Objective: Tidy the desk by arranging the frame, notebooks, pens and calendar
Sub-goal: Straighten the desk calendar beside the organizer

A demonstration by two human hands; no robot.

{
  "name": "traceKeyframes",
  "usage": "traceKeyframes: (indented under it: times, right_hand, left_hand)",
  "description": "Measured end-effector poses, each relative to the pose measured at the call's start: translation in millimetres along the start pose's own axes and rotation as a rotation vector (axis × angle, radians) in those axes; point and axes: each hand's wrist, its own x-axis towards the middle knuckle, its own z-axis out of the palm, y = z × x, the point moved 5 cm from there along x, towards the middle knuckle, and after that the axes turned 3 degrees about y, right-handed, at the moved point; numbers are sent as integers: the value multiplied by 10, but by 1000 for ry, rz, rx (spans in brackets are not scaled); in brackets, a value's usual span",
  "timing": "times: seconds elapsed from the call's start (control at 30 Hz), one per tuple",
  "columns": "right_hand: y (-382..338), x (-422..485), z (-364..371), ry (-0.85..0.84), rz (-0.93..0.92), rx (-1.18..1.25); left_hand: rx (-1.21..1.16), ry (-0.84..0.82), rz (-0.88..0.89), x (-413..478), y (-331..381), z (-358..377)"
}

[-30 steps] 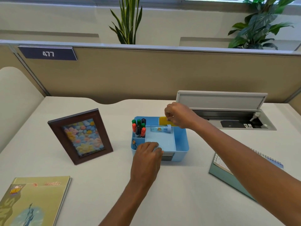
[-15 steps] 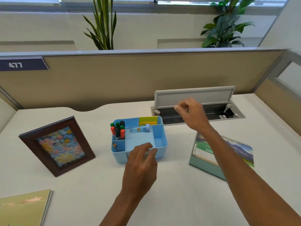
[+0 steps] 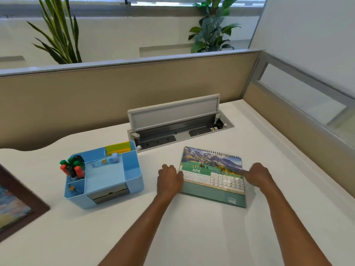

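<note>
Both hands have been taken off the blue organizer [image 3: 107,177], where they were 1 second ago, and brought to the calendar [image 3: 212,175]. It lies tilted on the desk [image 3: 192,237], right of the organizer. The left hand [image 3: 169,179] is pressed to its left edge, the right hand [image 3: 257,174] to its right edge; whether the fingers are clamped on it cannot be told. The pens [image 3: 74,167] are stood in the organizer, so the calendar is judged to be next.
</note>
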Motion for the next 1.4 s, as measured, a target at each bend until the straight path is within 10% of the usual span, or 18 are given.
traceKeyframes:
  times: [0.9,1.4]
  right_hand:
    - [-92,20,-129,50,34,405]
    - [-103,-499,-204,-5,-305,735]
  left_hand:
    - [-513,49,-274,409,201,8]
    - [-908,124,-145,-62,125,-290]
